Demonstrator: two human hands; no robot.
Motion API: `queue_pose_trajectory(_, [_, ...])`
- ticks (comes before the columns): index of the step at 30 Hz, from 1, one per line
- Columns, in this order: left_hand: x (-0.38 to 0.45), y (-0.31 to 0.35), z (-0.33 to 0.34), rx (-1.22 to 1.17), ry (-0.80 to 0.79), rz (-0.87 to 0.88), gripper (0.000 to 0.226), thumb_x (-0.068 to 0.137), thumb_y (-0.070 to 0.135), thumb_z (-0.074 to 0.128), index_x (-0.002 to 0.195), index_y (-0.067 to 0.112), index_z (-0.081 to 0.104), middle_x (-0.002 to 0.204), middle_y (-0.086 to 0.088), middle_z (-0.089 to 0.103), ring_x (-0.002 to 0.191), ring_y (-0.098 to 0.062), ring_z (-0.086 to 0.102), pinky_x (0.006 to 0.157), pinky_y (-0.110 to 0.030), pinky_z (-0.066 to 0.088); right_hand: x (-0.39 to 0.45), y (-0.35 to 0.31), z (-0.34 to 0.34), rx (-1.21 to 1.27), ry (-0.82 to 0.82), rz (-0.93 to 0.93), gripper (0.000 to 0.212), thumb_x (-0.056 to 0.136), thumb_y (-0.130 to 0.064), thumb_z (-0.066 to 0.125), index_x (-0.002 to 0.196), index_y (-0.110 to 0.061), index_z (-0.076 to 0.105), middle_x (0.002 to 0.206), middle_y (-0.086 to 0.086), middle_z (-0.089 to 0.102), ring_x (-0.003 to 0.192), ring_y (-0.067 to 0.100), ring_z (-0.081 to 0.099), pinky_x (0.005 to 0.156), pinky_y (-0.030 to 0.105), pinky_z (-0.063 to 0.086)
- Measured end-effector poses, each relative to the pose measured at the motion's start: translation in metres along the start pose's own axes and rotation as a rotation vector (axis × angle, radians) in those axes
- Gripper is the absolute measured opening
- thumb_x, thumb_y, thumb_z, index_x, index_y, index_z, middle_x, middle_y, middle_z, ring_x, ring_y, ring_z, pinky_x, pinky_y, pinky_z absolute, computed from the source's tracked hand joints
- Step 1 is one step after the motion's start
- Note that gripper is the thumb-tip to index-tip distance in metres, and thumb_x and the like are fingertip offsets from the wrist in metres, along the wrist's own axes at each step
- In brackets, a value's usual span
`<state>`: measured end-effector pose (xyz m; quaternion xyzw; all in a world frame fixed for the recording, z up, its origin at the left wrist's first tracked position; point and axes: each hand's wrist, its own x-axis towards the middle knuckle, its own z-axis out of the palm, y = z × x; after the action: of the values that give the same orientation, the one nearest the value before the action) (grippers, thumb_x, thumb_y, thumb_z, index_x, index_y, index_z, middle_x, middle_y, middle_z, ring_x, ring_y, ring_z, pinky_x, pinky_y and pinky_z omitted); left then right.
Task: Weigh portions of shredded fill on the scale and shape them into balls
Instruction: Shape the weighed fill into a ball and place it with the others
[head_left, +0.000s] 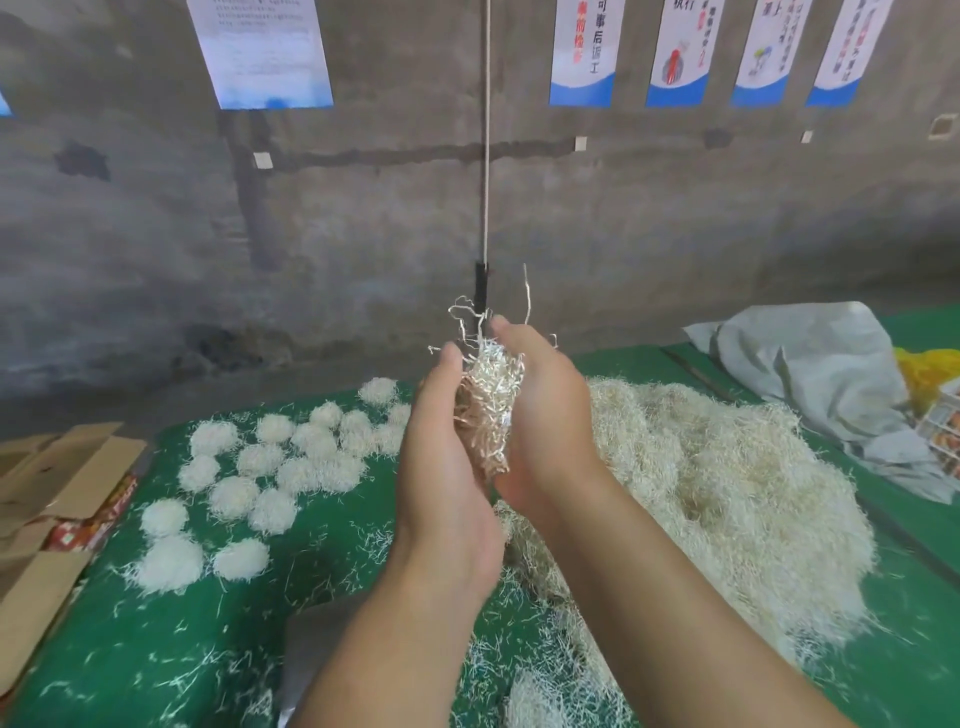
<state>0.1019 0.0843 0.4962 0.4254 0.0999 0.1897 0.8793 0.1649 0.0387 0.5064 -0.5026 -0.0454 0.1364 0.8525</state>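
Fingers: straight and pressed together on both hands; a wad (491, 400) of fill was squeezed between the palms
Hands: left hand (447, 467) and right hand (545, 415) were raised above the table (156, 660)
Balls (270, 467): grouped on the green cloth, left
Pile (727, 493): heaped at right
Boxes (47, 499): laid at the left edge

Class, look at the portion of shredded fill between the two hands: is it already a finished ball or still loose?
Still loose. The portion is pressed between the left hand and right hand, elongated, with strands sticking out on top.
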Motion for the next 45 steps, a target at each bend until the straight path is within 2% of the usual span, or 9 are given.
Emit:
queue_pose_trajectory(4, [-0.002, 0.000, -0.006, -0.050, 0.028, -0.085, 0.042, 0.101, 0.061, 0.054, 0.107, 0.031, 0.083, 0.117, 0.002, 0.078, 0.106, -0.015, 0.076, 0.096, -0.043, 0.051, 0.001, 0.010, 0.001, 0.034, 0.011, 0.064, 0.035, 0.089, -0.032, 0.074, 0.116, -0.010, 0.071, 0.103, 0.008, 0.071, 0.091, 0.027, 0.068, 0.081, 0.040, 0.054])
queue_pose_trajectory(8, [0.002, -0.005, -0.011, -0.056, 0.063, -0.088, 0.046, 0.102, 0.065, 0.045, 0.098, 0.038, 0.083, 0.114, 0.002, 0.079, 0.102, -0.014, 0.077, 0.089, -0.041, 0.053, 0.004, 0.013, 0.001, -0.031, -0.015, 0.027, 0.018, 0.088, -0.026, 0.067, 0.087, -0.014, 0.080, 0.080, 0.005, 0.060, 0.070, 0.024, 0.057, 0.067, 0.034, 0.046])
queue_pose_trajectory(13, [0.012, -0.011, -0.011, -0.104, 0.172, -0.103, 0.045, 0.104, 0.058, 0.049, 0.092, 0.033, 0.085, 0.106, 0.004, 0.081, 0.093, -0.013, 0.078, 0.077, -0.034, 0.059, 0.006, 0.020, 0.009, -0.013, -0.020, -0.031, 0.024, 0.093, -0.019, 0.062, 0.098, -0.020, 0.085, 0.075, 0.002, 0.069, 0.066, 0.021, 0.063, 0.062, 0.030, 0.050])
queue_pose_trajectory(19, [0.014, -0.009, -0.017, -0.127, 0.156, -0.124, 0.040, 0.099, 0.067, 0.053, 0.093, 0.041, 0.083, 0.105, 0.009, 0.080, 0.090, -0.011, 0.078, 0.069, -0.031, 0.061, 0.007, 0.040, 0.008, -0.302, 0.036, -0.292, 0.028, 0.101, -0.022, 0.054, 0.111, -0.027, 0.079, 0.109, -0.031, 0.069, 0.107, -0.012, 0.060, 0.067, 0.000, 0.041])
queue_pose_trajectory(25, [0.012, -0.011, -0.024, -0.107, 0.175, -0.031, 0.055, 0.083, 0.072, 0.072, 0.117, 0.029, 0.078, 0.118, 0.010, 0.077, 0.105, -0.007, 0.074, 0.090, -0.035, 0.056, 0.006, 0.057, 0.004, -0.433, 0.016, -0.342, 0.029, 0.104, -0.020, 0.049, 0.077, -0.010, 0.049, 0.072, 0.000, 0.053, 0.067, 0.010, 0.044, 0.061, 0.030, 0.036])
queue_pose_trajectory(30, [0.015, -0.024, -0.037, 0.053, 0.207, 0.070, 0.035, 0.091, 0.056, 0.071, 0.094, 0.023, 0.082, 0.106, 0.002, 0.079, 0.100, -0.012, 0.076, 0.074, -0.026, 0.058, 0.002, 0.076, -0.002, -0.608, -0.011, -0.299, 0.029, 0.110, -0.028, 0.046, 0.121, -0.013, 0.068, 0.138, -0.005, 0.061, 0.118, -0.004, 0.054, 0.100, 0.025, 0.042])
queue_pose_trajectory(34, [0.021, -0.036, -0.052, 0.062, 0.291, 0.048, 0.022, 0.098, 0.038, 0.070, 0.095, 0.020, 0.081, 0.094, 0.001, 0.081, 0.085, -0.012, 0.078, 0.061, -0.023, 0.057, -0.012, 0.085, -0.007, -0.419, 0.046, -0.182, 0.028, 0.102, -0.050, 0.058, 0.126, -0.037, 0.062, 0.114, -0.020, 0.070, 0.099, -0.011, 0.064, 0.082, 0.020, 0.046])
queue_pose_trajectory(39, [0.024, -0.045, -0.066, 0.111, 0.406, -0.040, 0.019, 0.085, 0.037, 0.073, 0.095, 0.021, 0.072, 0.074, 0.006, 0.070, 0.066, -0.012, 0.071, 0.050, -0.027, 0.053, -0.028, 0.104, -0.021, -0.292, 0.045, -0.061, 0.046, 0.083, -0.070, 0.066, 0.124, -0.051, 0.059, 0.110, -0.012, 0.071, 0.097, 0.009, 0.069, 0.092, 0.039, 0.056])
queue_pose_trajectory(45, [0.029, -0.047, -0.076, 0.157, 0.539, -0.067, 0.040, 0.071, 0.039, 0.063, 0.101, 0.013, 0.054, 0.087, -0.004, 0.054, 0.076, -0.025, 0.051, 0.068, -0.040, 0.043, -0.032, 0.098, -0.036, -0.256, 0.024, -0.047, 0.055, 0.081, -0.065, 0.072, 0.132, -0.050, 0.059, 0.117, -0.031, 0.069, 0.101, -0.012, 0.066, 0.091, 0.034, 0.049])
